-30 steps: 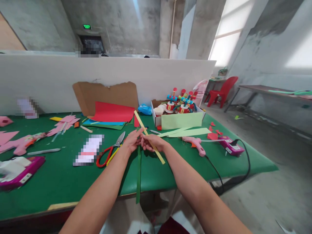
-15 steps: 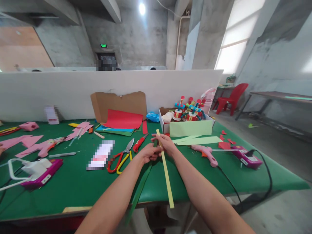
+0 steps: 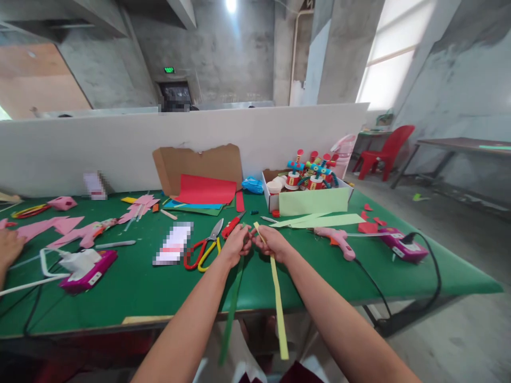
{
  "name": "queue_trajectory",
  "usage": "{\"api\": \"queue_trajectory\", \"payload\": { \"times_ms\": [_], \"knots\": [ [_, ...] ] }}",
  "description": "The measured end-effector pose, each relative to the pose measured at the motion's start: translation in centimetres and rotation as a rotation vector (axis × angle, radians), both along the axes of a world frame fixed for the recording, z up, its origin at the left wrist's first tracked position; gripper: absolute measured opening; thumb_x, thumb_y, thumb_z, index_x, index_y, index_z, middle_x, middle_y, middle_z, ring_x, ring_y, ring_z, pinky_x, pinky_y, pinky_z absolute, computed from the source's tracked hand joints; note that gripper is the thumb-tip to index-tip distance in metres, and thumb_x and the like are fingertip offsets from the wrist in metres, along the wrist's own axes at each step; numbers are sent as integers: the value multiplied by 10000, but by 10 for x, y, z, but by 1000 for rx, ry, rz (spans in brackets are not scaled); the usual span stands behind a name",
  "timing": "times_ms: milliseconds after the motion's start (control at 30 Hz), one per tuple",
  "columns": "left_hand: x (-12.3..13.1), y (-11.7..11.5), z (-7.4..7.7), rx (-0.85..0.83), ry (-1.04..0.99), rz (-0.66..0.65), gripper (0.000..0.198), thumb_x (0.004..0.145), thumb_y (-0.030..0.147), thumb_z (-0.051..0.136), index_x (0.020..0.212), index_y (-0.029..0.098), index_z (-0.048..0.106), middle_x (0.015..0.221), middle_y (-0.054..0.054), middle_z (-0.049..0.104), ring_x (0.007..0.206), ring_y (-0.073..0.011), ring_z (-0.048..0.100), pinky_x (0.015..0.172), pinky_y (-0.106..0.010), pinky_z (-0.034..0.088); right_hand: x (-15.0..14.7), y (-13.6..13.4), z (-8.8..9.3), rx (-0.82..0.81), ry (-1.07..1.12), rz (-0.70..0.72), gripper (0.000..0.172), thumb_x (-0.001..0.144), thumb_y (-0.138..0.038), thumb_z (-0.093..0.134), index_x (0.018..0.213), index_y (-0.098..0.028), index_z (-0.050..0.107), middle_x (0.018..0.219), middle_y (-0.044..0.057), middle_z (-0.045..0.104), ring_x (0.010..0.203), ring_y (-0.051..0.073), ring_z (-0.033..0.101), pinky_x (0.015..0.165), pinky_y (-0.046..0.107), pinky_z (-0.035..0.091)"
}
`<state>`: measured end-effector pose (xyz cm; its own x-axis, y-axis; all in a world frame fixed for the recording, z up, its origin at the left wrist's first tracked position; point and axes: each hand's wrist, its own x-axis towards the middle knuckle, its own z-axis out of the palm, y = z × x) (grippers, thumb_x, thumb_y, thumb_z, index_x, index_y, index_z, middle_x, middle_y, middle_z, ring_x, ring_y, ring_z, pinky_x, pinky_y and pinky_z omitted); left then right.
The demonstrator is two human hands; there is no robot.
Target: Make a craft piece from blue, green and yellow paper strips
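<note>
My left hand (image 3: 236, 246) pinches the top end of a long dark green paper strip (image 3: 232, 308) that hangs down past the table's front edge. My right hand (image 3: 273, 243) pinches the top of a yellow paper strip (image 3: 278, 303), which also hangs toward me. The two hands sit close together over the green table (image 3: 131, 287), fingers closed on the strips. Red and yellow scissors (image 3: 203, 250) and a red utility knife (image 3: 232, 226) lie just left of my left hand.
A pink glue gun (image 3: 334, 240) and a magenta one (image 3: 399, 243) with a black cord lie right. A white box (image 3: 308, 198) of craft figures, light green paper, red and blue sheets and cardboard stand behind. Another magenta glue gun (image 3: 85, 267), pink cutouts and another person's hand (image 3: 8, 249) are left.
The yellow strip swung from pointing up and away to hanging down toward me. Both hands came a little nearer, each gripping a strip's top end. The view tilted up slightly.
</note>
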<state>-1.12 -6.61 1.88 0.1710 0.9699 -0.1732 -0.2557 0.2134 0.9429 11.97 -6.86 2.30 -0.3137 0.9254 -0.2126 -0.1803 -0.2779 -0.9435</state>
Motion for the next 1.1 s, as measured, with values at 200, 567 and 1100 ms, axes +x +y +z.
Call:
{"api": "queue_trajectory", "payload": {
  "times_ms": [200, 567, 1100],
  "knots": [
    [-13, 7, 2, 0, -3, -74, 150, 781, 302, 499, 739, 173, 432, 555, 33, 511, 340, -28, 331, 328, -127, 149, 2, 1, -5, 91, -42, 99, 281, 820, -425, 550, 713, -166, 535, 533, -43, 537, 347, 22, 331, 342, 149, 242],
    [-13, 3, 5, -22, 69, -311, 253, 818, 406, 522, 751, 169, 464, 530, 6, 540, 355, -59, 382, 319, -147, 232, 17, 18, -8, 182, -19, -103, 270, 688, -407, 686, 740, -168, 573, 588, -52, 549, 381, 16, 327, 361, 162, 224],
    [-7, 2, 2, 64, 196, -351, 304, 738, 423, 635, 727, 144, 514, 524, -20, 609, 369, -86, 509, 332, -160, 314, 16, 21, -11, 316, -291, -201, 282, 611, -397, 714, 542, -178, 551, 463, -61, 417, 453, 71, 335, 440, 220, 250]
  ]
}}
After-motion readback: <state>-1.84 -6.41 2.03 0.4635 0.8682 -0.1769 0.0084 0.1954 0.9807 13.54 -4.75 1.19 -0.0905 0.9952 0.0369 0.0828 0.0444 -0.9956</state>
